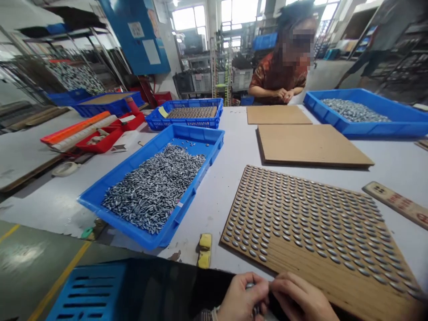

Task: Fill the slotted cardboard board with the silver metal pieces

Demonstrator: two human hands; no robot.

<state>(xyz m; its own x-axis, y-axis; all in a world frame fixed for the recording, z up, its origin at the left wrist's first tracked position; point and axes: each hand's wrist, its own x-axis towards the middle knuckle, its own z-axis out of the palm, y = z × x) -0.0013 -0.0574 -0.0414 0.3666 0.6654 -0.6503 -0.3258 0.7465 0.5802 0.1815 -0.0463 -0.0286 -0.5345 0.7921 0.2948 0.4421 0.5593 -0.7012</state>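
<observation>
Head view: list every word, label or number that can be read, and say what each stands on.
Wooden strip: red printed marks, too blurred to read.
White sheets on the blue cabinet: print too small to read.
No text anywhere reads clearly.

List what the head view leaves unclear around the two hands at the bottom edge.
Head view:
Metal pieces in the left hand: mostly hidden by its fingers, count unclear.
Right hand: wrist cut off by the bottom edge, grip hidden behind its knuckles.
Wooden strip: print too small, end cut by the right edge.
</observation>
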